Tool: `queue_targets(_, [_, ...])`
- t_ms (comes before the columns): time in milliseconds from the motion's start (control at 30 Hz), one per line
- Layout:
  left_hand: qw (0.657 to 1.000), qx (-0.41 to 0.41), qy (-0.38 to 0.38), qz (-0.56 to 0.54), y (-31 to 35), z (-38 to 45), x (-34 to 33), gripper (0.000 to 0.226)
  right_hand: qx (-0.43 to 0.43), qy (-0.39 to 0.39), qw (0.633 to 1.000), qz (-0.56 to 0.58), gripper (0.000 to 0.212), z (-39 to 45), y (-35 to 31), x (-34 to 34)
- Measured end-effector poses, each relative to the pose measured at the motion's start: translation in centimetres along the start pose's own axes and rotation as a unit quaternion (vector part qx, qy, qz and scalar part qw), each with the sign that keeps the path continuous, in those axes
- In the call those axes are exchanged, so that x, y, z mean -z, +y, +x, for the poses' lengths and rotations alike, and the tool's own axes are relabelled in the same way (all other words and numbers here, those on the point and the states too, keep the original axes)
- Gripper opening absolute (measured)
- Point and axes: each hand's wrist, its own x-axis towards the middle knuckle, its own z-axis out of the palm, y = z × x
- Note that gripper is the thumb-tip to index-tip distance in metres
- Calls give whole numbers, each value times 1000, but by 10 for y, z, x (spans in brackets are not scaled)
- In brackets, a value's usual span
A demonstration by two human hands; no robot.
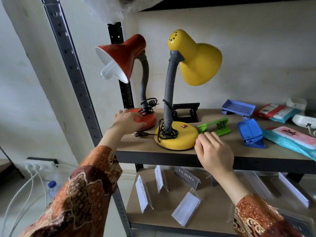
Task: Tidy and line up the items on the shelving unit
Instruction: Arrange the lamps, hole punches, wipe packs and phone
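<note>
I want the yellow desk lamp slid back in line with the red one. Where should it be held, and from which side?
Probably by the round yellow base, from its front right rim, where the right hand already is. The base is low, wide and flat on the wooden shelf, while the grey bendy neck carries a heavy yellow shade and would likely flex.

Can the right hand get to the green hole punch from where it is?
Probably yes. The right hand sits by the yellow lamp base, its fingers close to the green hole punch, with nothing between them.
</note>
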Motion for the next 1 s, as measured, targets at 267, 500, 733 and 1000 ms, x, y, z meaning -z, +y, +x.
queue_targets(267, [991, -7, -118, -64, -12, 3, 7, 58, 12, 18, 1000, -19, 26, -1, 1, -2])
queue_targets(500, [992, 4, -26, 120, -3, 13, -15, 58, 16, 32, 999, -28, 29, -2, 2, -3])
queue_targets(733, [971, 52, 80, 218, 22, 16, -21, 63, 19, 44, 998, -36, 31, -3, 1, -3])
queue_targets(1000, [972, 45, 111, 204, 18, 28, -18, 71, 22, 49, 998, -38, 29, -2, 2, -6])
